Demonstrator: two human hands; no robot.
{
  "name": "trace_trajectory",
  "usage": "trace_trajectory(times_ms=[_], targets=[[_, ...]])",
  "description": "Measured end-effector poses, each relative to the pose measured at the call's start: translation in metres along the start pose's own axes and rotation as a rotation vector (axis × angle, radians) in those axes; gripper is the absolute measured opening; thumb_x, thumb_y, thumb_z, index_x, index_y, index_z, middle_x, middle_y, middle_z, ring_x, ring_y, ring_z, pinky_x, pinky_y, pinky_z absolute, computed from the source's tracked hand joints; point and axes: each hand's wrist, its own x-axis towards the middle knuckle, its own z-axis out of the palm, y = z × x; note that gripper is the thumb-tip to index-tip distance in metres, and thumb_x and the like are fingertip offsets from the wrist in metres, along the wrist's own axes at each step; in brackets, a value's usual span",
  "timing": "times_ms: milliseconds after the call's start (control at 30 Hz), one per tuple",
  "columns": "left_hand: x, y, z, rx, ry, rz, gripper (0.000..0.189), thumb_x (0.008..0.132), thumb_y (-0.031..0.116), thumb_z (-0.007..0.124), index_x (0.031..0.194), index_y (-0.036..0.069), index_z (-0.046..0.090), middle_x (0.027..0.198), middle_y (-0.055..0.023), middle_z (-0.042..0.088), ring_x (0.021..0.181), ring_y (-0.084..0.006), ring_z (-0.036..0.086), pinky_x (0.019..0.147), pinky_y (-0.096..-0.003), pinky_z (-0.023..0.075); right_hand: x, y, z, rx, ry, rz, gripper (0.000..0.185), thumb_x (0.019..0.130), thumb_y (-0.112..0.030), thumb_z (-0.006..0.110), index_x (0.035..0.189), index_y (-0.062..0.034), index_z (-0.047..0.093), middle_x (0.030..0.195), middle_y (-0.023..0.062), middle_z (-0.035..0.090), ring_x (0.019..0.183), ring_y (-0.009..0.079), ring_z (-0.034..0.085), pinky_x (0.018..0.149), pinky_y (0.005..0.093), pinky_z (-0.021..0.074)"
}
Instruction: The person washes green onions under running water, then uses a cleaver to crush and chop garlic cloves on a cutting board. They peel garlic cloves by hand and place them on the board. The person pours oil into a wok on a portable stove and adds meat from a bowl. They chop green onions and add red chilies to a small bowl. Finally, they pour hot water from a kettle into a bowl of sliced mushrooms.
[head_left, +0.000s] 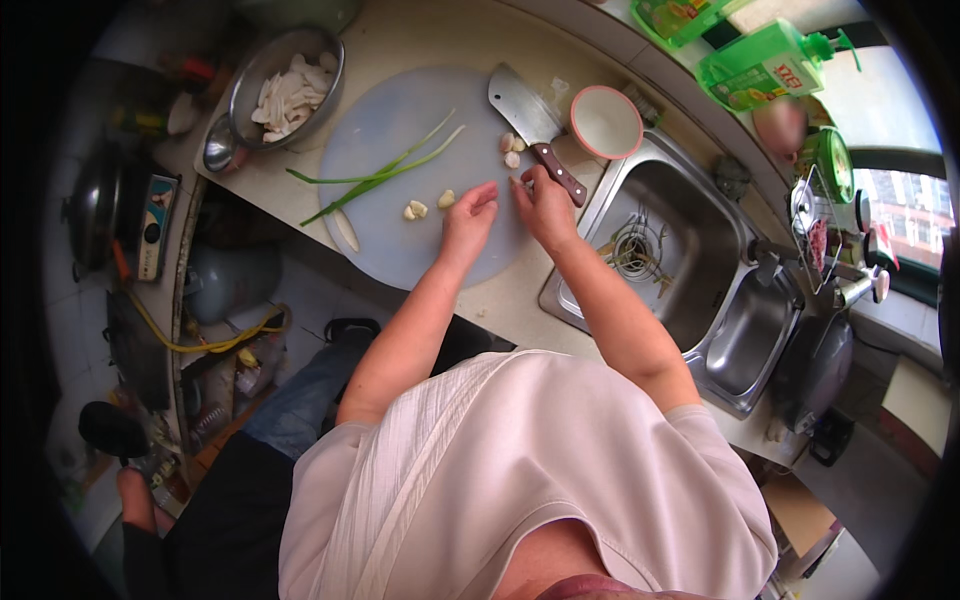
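Note:
My left hand (469, 217) is over the right half of a round translucent cutting board (390, 255), its fingers loosely curled with nothing visible in them. Close by, my right hand (546, 206) has bent fingers at the board's right edge; whether they pinch something small is unclear. Peeled garlic cloves (415, 210) lie left of my left hand, with another clove (447, 199) right beside it. Unpeeled garlic cloves (512, 150) sit beyond my right hand. A cleaver (529, 109) rests on the board's right side, its riveted handle beside my right fingers. Green scallion stalks (382, 176) cross at the left.
A steel bowl (330, 94) of pale slices (289, 101) stands at far left. A pink-rimmed bowl (606, 122) stands beside the sink (675, 180), which holds a wire strainer (634, 244). Green pump bottles (761, 67) line the sill. Another person's hand (136, 495) holds a black pan (112, 430) at lower left.

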Motion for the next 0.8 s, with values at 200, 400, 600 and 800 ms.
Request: trace_trajectory(times_ms=[200,400,600,800], targets=[[-0.017,0.005,0.001,-0.341,-0.070,-0.252,0.038,0.097,0.021,0.059,0.131,0.003,0.056,0.120,-0.0059,0.062,0.109,-0.0143,0.059,0.095,-0.0292,0.0488,-0.030,-0.002,-0.004,0.607,-0.209,0.104,0.021,0.089,-0.022,0.070,0.096,-0.0028,0.065,0.078,0.0039,0.066,0.065,0.0110,0.058,0.058,0.0258,0.0470],[-0.034,0.023,-0.007,-0.361,-0.117,-0.217,0.036,0.097,0.022,0.060,0.128,0.003,0.058,0.115,-0.0046,0.064,0.105,-0.0120,0.061,0.094,-0.0268,0.0487,-0.035,-0.011,-0.031,0.770,-0.374,0.229,0.021,0.090,-0.021,0.070,0.101,-0.0027,0.067,0.082,0.0018,0.067,0.068,0.0066,0.058,0.061,0.0206,0.0473],[-0.041,0.029,-0.002,-0.339,-0.117,-0.169,0.034,0.096,0.018,0.061,0.127,0.003,0.059,0.116,-0.0042,0.064,0.104,-0.0110,0.061,0.091,-0.0244,0.0500,-0.041,-0.023,-0.025,0.606,-0.207,0.040,0.018,0.092,-0.018,0.067,0.097,-0.0008,0.065,0.078,0.0005,0.066,0.066,0.0060,0.058,0.059,0.0209,0.0480],[-0.045,0.029,-0.002,-0.466,-0.076,-0.193,0.034,0.095,0.016,0.062,0.126,0.003,0.059,0.114,-0.0046,0.064,0.101,-0.0099,0.061,0.089,-0.0238,0.0505,-0.043,-0.023,-0.023,0.668,-0.213,0.083,0.016,0.093,-0.016,0.065,0.097,-0.0011,0.062,0.078,0.0013,0.064,0.066,0.0066,0.058,0.059,0.0217,0.0490]])
